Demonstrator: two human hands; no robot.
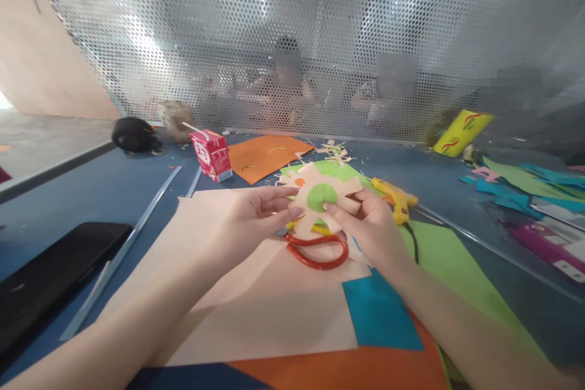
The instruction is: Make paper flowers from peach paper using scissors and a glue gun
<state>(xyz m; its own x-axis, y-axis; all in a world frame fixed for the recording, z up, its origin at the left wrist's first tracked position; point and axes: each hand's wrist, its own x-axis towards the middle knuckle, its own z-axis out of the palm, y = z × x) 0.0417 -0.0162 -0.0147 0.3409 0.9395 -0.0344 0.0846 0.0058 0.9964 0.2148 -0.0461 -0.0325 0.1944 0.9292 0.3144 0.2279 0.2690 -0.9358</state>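
A cream paper flower (314, 180) with a green round centre (322, 197) is held up between my hands above the table. My right hand (372, 225) pinches it, the thumb on the green centre and the fingers behind the right petals. My left hand (249, 219) has its thumb and fingertips closed on the flower's left edge. Just beneath the flower lie scissors with red handles (320, 265); their blades are hidden. Under my hands are a large pale sheet (274, 317), a teal piece (381, 311) and orange paper (347, 368).
A yellow glue gun (400, 200) lies right of the flower, near green paper (452, 268). A pink drink carton (211, 155) stands behind, beside orange paper (269, 155). A black phone (55, 280) is at left, paper scraps (507, 192) at right. Perforated metal (320, 24) rises behind.
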